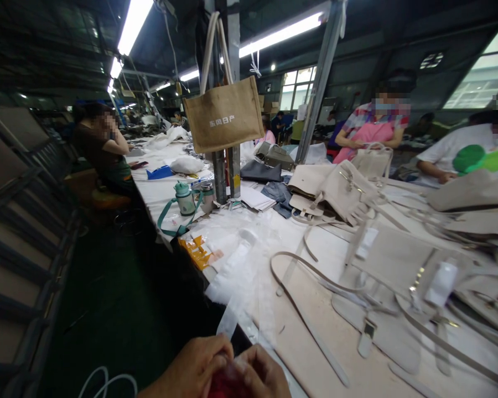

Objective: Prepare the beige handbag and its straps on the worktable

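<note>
My left hand (195,365) and my right hand (265,370) are close together at the bottom of the view, fingers bent and pinched inward. A dark red thing (228,382) shows between and below them; its kind is unclear, and the fingertips hide whatever they pinch. Just beyond my left hand, a translucent strip (228,321) sticks up; I cannot tell whether the fingers hold it. Thin clear plastic bags (236,271) lie past the hands along the table edge. Right of them, a beige strap (311,326) curves over the tabletop.
Beige handbags (394,254) with straps and buckles cover the right side. A teal bottle (185,198) stands by a post, from which a brown tote bag (226,119) hangs. Co-workers sit across the table and at far left. A slatted rack (25,276) borders the aisle.
</note>
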`<action>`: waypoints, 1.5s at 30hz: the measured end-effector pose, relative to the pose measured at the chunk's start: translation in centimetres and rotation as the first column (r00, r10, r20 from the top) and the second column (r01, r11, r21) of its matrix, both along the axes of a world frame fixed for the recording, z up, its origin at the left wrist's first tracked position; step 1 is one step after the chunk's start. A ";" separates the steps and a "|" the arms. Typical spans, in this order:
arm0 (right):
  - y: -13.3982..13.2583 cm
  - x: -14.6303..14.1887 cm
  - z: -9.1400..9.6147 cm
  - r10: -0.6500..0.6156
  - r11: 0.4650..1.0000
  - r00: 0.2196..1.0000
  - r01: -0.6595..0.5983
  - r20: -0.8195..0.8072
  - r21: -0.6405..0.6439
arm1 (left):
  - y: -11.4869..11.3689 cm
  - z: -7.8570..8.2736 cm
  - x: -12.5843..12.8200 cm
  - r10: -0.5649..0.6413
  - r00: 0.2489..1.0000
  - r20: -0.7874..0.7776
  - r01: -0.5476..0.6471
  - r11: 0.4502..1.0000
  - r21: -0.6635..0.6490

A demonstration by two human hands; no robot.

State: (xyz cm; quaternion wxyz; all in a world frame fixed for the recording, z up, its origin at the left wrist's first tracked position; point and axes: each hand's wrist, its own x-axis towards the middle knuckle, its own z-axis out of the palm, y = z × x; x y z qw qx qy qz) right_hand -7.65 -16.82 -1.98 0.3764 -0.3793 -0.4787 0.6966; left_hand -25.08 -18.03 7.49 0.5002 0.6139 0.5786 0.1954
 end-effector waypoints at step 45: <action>3.2 6.1 1.7 -0.311 0.924 0.887 0.198 0.343 0.327 | 4.9 0.9 3.2 -0.332 0.833 -0.442 0.541 0.652 0.531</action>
